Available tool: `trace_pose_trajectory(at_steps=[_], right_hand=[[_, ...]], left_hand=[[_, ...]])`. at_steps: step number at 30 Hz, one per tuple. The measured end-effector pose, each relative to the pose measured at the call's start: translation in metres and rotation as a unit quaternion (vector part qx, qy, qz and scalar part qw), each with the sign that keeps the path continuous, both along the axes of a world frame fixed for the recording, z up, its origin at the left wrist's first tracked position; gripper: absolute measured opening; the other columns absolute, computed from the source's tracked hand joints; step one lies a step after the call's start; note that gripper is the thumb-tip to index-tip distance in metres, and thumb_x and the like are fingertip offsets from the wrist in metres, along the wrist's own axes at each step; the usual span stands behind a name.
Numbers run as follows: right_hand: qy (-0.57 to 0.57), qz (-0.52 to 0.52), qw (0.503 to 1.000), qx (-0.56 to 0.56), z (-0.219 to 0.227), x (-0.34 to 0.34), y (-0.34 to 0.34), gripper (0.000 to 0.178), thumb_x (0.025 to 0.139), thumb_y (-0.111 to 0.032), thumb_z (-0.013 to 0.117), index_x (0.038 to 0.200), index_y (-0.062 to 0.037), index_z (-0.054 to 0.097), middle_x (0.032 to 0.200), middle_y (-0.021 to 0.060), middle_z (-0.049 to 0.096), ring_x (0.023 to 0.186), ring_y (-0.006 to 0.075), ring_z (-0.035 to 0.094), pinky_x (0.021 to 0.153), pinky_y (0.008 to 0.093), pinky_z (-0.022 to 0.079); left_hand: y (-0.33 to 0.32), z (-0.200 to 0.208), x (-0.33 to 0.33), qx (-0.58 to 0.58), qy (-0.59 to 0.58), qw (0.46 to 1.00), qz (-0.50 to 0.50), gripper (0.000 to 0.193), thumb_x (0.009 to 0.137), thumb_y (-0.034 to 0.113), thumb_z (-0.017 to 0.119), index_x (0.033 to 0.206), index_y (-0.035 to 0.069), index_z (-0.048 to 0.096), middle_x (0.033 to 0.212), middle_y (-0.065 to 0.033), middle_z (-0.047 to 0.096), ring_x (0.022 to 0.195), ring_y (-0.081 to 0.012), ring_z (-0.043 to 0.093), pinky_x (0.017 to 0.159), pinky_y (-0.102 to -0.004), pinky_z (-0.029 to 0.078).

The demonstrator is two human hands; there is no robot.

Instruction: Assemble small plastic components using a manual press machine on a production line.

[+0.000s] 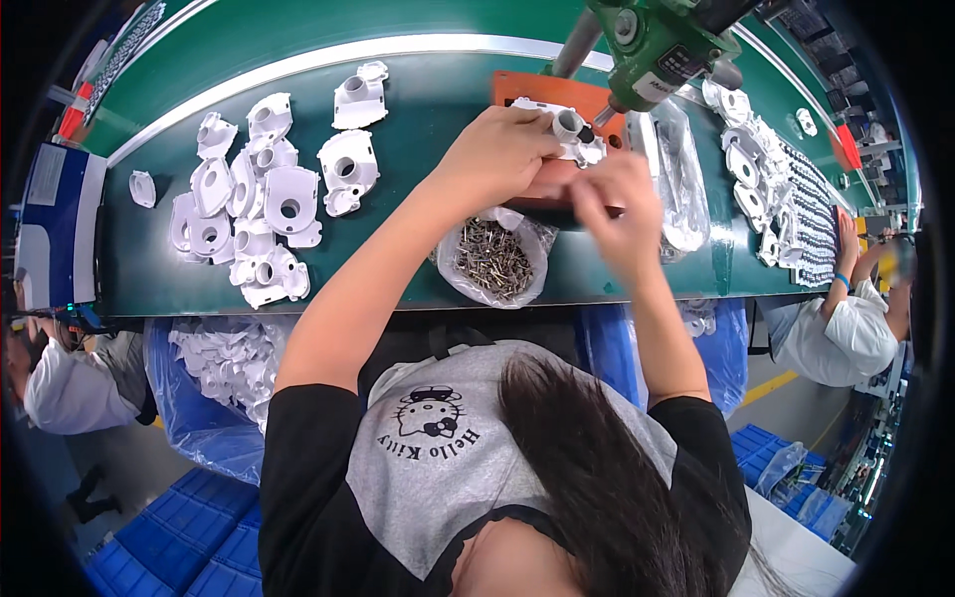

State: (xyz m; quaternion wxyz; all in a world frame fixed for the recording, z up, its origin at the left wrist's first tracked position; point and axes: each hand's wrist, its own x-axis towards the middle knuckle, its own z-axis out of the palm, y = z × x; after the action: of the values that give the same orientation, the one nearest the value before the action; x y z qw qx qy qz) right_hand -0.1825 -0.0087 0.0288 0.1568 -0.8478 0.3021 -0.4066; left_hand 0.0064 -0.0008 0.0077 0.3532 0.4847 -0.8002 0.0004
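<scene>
Under the green press [657,55], a white plastic housing [567,123] with a round tube opening sits on an orange base [512,88]. Fingers of my left hand [505,154] grip the housing's left and near side. Just to its right is my right hand [622,204], curled and smeared by motion; what its fingertips hold, if anything, is hidden. Below both hands stands a bag-lined bowl [539,274] full of small metal screws or pins [490,259].
Loose white housings [290,199] lie on the green table's left. More parts [746,169] spread on the right, past a clear plastic bag [681,179]. Blue lined bins [189,418] stand below the front edge. Other people [846,333] sit at both sides.
</scene>
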Motion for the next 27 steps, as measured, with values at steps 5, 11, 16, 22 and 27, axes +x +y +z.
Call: trace_pose_trajectory(at_steps=[5,11,16,22,27], right_hand=[[0.115,0.141,0.983,-0.027,-0.027,0.040,0.039,0.015,0.064,-0.004,0.068,0.080,-0.0050,0.066,0.076,0.0049,0.058,0.075,0.0235,0.054,0.065,0.0332,0.045],[0.204,0.097,0.968,-0.110,-0.040,0.056,0.046,0.022,0.059,-0.009,0.065,0.081,-0.0070,0.068,0.078,0.0022,0.060,0.084,0.0211,0.055,0.068,0.0329,0.046],[0.249,0.064,0.960,-0.113,-0.040,0.058,0.048,0.018,0.059,-0.010,0.065,0.077,-0.0070,0.067,0.078,0.0017,0.060,0.086,0.0208,0.055,0.068,0.0319,0.045],[0.173,0.078,0.979,-0.074,-0.037,0.056,0.044,0.017,0.060,-0.007,0.066,0.076,-0.0052,0.064,0.076,0.0046,0.060,0.085,0.0230,0.057,0.066,0.0337,0.048],[0.143,0.119,0.978,0.096,-0.013,0.039,0.036,0.015,0.068,-0.005,0.066,0.082,0.0000,0.063,0.076,0.0086,0.061,0.076,0.0210,0.062,0.064,0.0306,0.050]], left_hand=[[0.001,0.011,0.003,0.143,-0.022,0.989,0.013,0.033,0.076,0.006,0.050,0.102,0.017,0.068,0.117,-0.0040,0.060,0.112,-0.0274,0.049,0.097,-0.0384,0.039],[0.002,0.007,0.003,0.147,0.013,0.989,0.005,0.034,0.076,0.007,0.050,0.103,0.019,0.068,0.120,-0.0032,0.059,0.113,-0.0262,0.048,0.099,-0.0381,0.037],[0.001,0.006,0.003,0.131,0.017,0.991,0.002,0.033,0.076,0.005,0.050,0.101,0.017,0.068,0.118,-0.0043,0.060,0.113,-0.0262,0.048,0.098,-0.0387,0.038],[0.001,0.009,0.002,0.130,0.057,0.990,-0.009,0.032,0.072,0.002,0.051,0.097,0.012,0.068,0.110,-0.0094,0.061,0.102,-0.0308,0.054,0.090,-0.0399,0.042],[0.002,0.005,0.002,0.109,0.054,0.993,-0.003,0.031,0.072,0.004,0.051,0.097,0.011,0.068,0.112,-0.0103,0.060,0.104,-0.0305,0.053,0.091,-0.0397,0.042]])
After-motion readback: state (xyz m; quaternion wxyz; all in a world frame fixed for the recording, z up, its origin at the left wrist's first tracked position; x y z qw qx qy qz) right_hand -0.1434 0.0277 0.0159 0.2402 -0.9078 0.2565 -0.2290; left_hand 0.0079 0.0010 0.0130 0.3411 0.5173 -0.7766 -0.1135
